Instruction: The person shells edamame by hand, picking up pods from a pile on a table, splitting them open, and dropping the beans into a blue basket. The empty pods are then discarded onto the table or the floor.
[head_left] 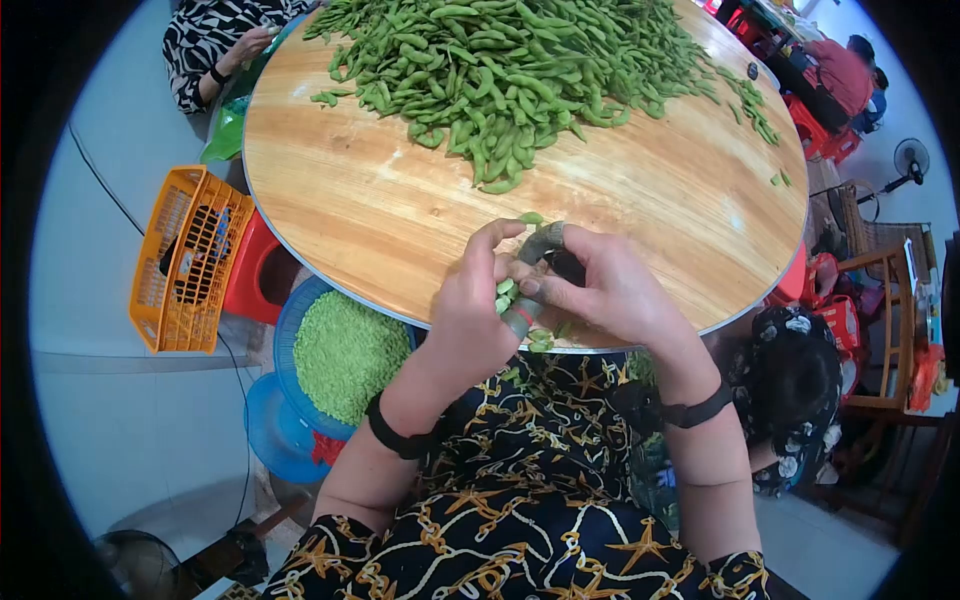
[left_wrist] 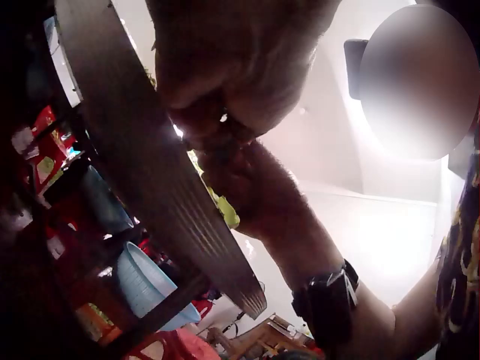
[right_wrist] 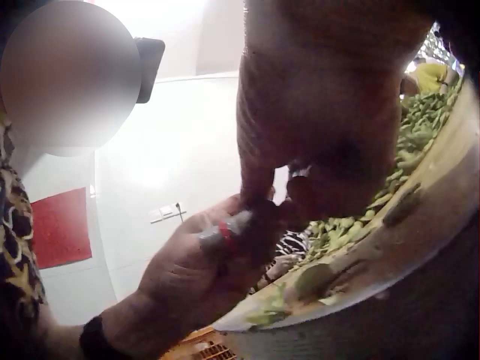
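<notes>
A tiled room with pale walls is seen around a round, light-wood table [head_left: 340, 210]. In the head view, a large heap of green, curved soybean pods [head_left: 490, 80] is spread over the far half of the tabletop. Loose green pod pieces [head_left: 541, 341] are seen at the near edge, close to the hands. Pale green shelled beans [head_left: 506, 291] are held in the curled fingers of the left hand [head_left: 472, 315], whose thumb is wrapped in grey tape. The right hand [head_left: 628, 292] is bent narrowly against it, its forefinger also wrapped; whether anything is pinched there cannot be told. Beside the table's left edge, a blue plastic basin [head_left: 283, 360] is filled with more beans.

In the left wrist view, the hands are seen from below, meeting beside the ribbed table edge; their grip is lost in shadow. In the right wrist view, the heap is seen behind the hands, and the fingertips are too dark to be read.

The pods should be light and firm but bendable, best taken at the ends or along the seam; the beans are likely smooth, slippery and easily bruised.
</notes>
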